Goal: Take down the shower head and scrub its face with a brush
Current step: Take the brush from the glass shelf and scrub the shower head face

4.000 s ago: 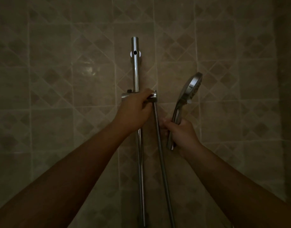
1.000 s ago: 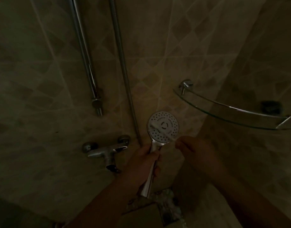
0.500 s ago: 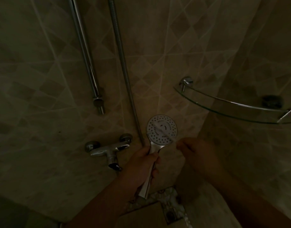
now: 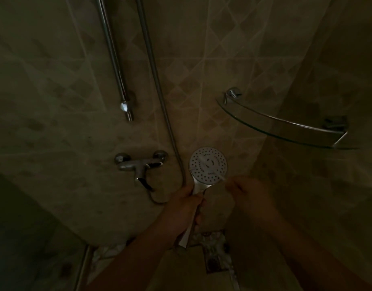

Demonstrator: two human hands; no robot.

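Shower head (image 4: pixel 207 164) gripped by handle in left hand (image 4: pixel 184 211), rt of mixer tap (image 4: pixel 139 164); thin white brush (image 4: pixel 219 176) pinched in right hand (image 4: pixel 247 192), laid across its face.

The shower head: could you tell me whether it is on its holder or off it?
Off. The left hand grips the shower head by its handle, low beside the tap, face toward the camera.

Dim tiled wall (image 4: pixel 55 91); glass shelf (image 4: pixel 286 131)

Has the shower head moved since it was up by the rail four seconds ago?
Yes. The shower head has come down off the rail and now sits low beside the tap, held by the left hand.
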